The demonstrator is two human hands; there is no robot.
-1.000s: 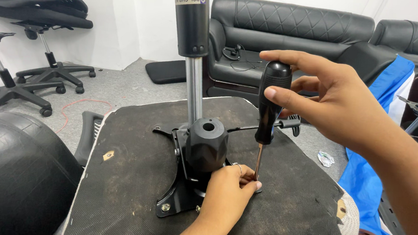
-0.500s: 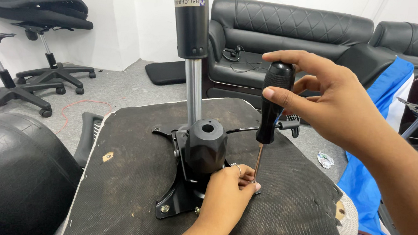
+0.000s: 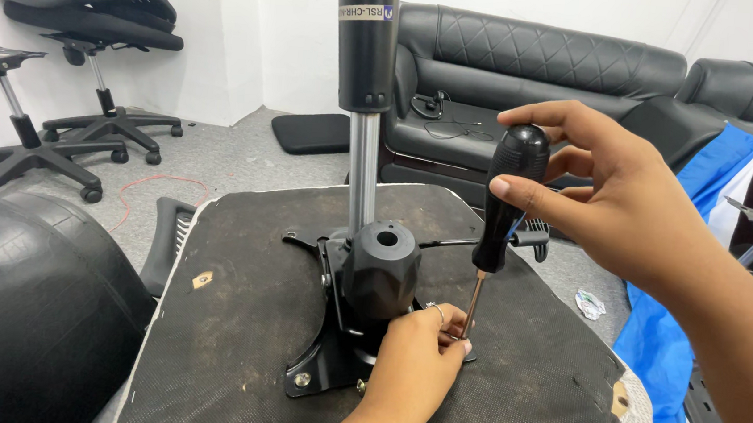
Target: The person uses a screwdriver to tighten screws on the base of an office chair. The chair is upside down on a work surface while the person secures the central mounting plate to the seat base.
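two hands share one screwdriver (image 3: 499, 219). the right hand (image 3: 615, 199) is wrapped around its black handle near the top, thumb and fingers clenched on the rounded knob, keeping the tool upright. the left hand (image 3: 414, 359) pinches low at the thin metal shaft, fingertips closed around the tip where it meets the black metal plate (image 3: 321, 373); the screw itself is hidden under those fingers. a ring shows on one left finger.

that plate is the tilt mechanism fixed to the upturned underside of a chair seat (image 3: 232, 343), covered in rough dark fabric. just beside the left hand sits a black plastic housing (image 3: 381, 270), and the gas lift column (image 3: 363, 103) rises straight up from it. a thin lever (image 3: 517, 242) sticks out toward the right behind the screwdriver.

further out, a black leather sofa (image 3: 530, 80) stands against the wall, two chair bases (image 3: 61, 124) stand at left, and blue cloth (image 3: 704, 264) lies at right.
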